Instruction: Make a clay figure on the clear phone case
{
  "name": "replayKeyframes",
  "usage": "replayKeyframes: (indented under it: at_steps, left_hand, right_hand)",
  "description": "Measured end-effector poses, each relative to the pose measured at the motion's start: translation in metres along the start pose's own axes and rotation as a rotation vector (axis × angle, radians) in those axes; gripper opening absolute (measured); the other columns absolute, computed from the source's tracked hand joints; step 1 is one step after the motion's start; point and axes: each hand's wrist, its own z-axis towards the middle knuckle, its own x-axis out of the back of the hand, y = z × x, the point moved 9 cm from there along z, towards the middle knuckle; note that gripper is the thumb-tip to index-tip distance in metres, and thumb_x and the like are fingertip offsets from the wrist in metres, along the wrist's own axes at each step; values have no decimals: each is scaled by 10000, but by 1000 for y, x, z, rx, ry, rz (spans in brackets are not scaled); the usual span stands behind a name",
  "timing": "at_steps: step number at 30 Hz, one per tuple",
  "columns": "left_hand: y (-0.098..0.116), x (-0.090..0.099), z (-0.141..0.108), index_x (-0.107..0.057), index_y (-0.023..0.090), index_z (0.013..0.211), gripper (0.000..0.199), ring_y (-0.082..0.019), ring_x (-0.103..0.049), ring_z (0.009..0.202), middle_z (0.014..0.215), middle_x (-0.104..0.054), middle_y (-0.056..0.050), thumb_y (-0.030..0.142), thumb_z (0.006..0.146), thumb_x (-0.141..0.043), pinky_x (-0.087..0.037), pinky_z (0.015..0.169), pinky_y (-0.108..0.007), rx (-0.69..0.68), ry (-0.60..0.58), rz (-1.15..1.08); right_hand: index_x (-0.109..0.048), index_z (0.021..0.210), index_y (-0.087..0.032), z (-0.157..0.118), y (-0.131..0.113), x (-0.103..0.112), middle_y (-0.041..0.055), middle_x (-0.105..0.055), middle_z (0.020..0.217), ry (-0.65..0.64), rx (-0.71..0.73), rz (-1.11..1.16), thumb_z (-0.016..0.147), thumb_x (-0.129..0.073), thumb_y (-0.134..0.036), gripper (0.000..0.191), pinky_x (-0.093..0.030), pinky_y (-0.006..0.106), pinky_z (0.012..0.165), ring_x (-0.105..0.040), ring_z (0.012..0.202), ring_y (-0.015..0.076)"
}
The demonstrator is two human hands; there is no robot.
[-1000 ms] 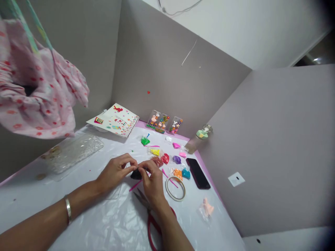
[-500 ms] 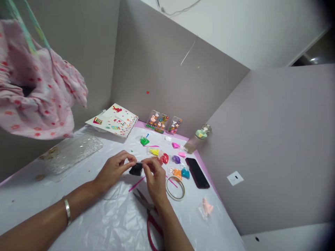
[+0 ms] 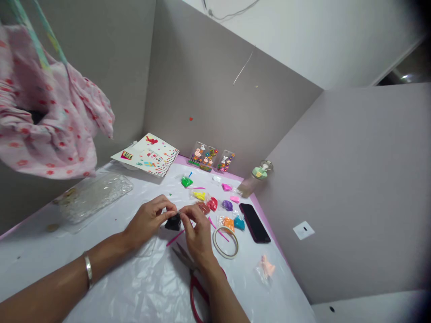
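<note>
A small packet of black clay (image 3: 173, 223) hangs between my two hands over the table. My left hand (image 3: 148, 219) pinches its top edge from the left, thumb against fingers. On the other side, my right hand (image 3: 196, 229) grips the same edge close by, fingertips almost touching the left ones. Part of the packet's top is hidden by the fingers. Below my right wrist lie scissors (image 3: 192, 273) with red handles, partly covered by the forearm. A pink modelling stick (image 3: 175, 238) rests behind the packet, and a roll of tape (image 3: 226, 255) is right of my right hand.
Bagged clay lumps, among them a red one (image 3: 212, 204) and a purple one (image 3: 227, 205), lie beyond my hands. A phone (image 3: 255, 223) and peach clay (image 3: 267, 267) are at the right. A clear case (image 3: 97, 197), a notebook (image 3: 148, 154), decorated cases (image 3: 225, 161) and a bottle (image 3: 251, 181) stand around.
My fingertips have drawn closer together along the packet's top, and the packet sits slightly lower and more to the left. Both hands keep their pinch.
</note>
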Motion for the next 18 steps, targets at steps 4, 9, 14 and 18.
replayKeyframes:
  at_steps: [4,9,14,18]
  left_hand:
    - [-6,7,2,-790,248,818,219,-181,-563,712,846,-690,-7,443,889,-720,-418,683,-309,17,18,-19]
    - [-9,13,5,-771,241,741,244,-169,-503,678,783,-646,5,456,857,-772,-384,639,-297,71,33,-89]
    - [-13,15,7,-766,219,769,271,-122,-435,606,755,-609,24,472,769,-863,-365,539,-249,227,79,-328]
    - [-15,33,-3,-755,211,1005,315,-62,-290,480,820,-597,29,513,947,-682,-291,384,-192,407,206,-654]
  right_hand:
    - [-710,922,-229,0,6,1,57,-737,918,15,-20,9,994,-579,-272,155,-539,337,819,-687,874,218]
    - [-701,959,-223,1,9,4,61,-761,935,45,-47,10,998,-571,-299,156,-551,333,825,-721,885,224]
    - [-667,893,-233,4,9,10,27,-735,867,72,-56,-26,1003,-549,-306,177,-524,304,763,-680,818,201]
    - [-672,868,-232,8,21,23,35,-731,843,129,-65,-114,992,-547,-280,183,-496,321,744,-656,791,213]
